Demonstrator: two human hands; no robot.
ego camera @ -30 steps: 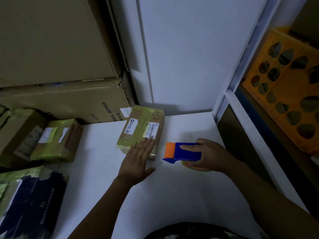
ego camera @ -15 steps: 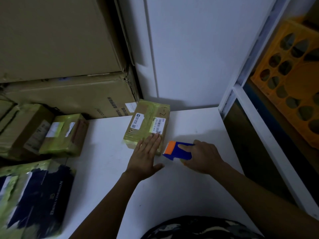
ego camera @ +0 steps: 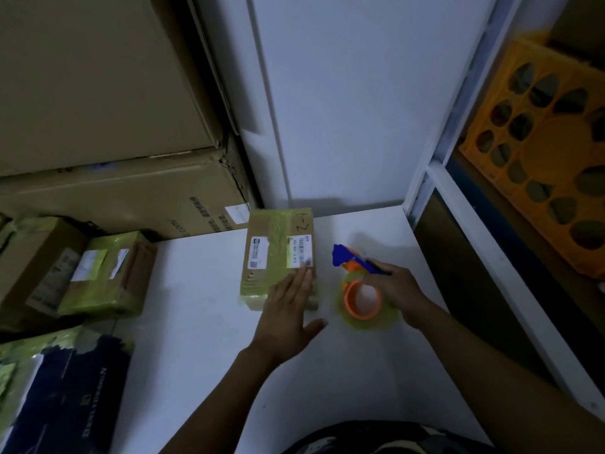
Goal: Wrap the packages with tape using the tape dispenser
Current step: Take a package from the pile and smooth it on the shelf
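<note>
On the surface (ego camera: 203, 322), my left grip (ego camera: 288, 309) lies flat on the package (ego camera: 271, 253) and my right grip (ego camera: 399, 290) holds the tape dispenser (ego camera: 353, 265). Next I should press tape onto it.

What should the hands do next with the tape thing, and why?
Probably move the blue-and-orange plastic tape dispenser left onto the brown cardboard package with yellow-green tape and start a strip there. The left hand lies flat on the package's near end, steadying it; the right hand holds the dispenser beside the package, not touching it.
</note>
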